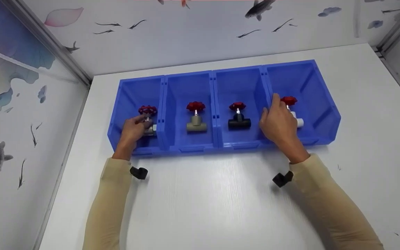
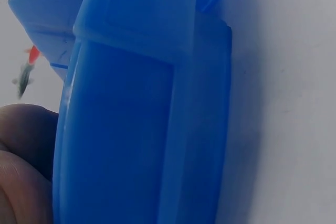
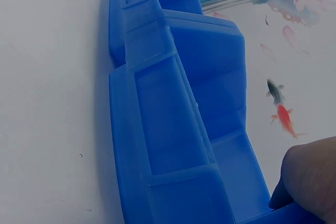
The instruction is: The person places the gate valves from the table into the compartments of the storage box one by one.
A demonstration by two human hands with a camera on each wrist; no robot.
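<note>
In the leftmost bin, my left hand (image 1: 133, 129) reaches over the front edge, its thumb and fingers round the stem of a metal gate valve (image 1: 150, 130) with a red handwheel (image 1: 147, 110). My right hand (image 1: 279, 119) is over the divider between the two right-hand bins, beside a white plastic valve (image 1: 299, 122) with its own red handwheel. It hides part of that valve, and whether its fingers grip it is not visible. Between the hands, a grey-beige valve (image 1: 196, 127) and a black valve (image 1: 239, 123) stand in the middle bins. In the left wrist view, fingers (image 2: 23, 182) show behind the bin's front.
The blue bins (image 1: 190, 150) stand side by side on a white table (image 1: 200, 201). Behind them rises a white panel (image 1: 193, 38) printed with fish, and another printed panel (image 1: 47, 114) stands at the left. Black wrist mounts (image 1: 282, 179) stick out from both sleeves.
</note>
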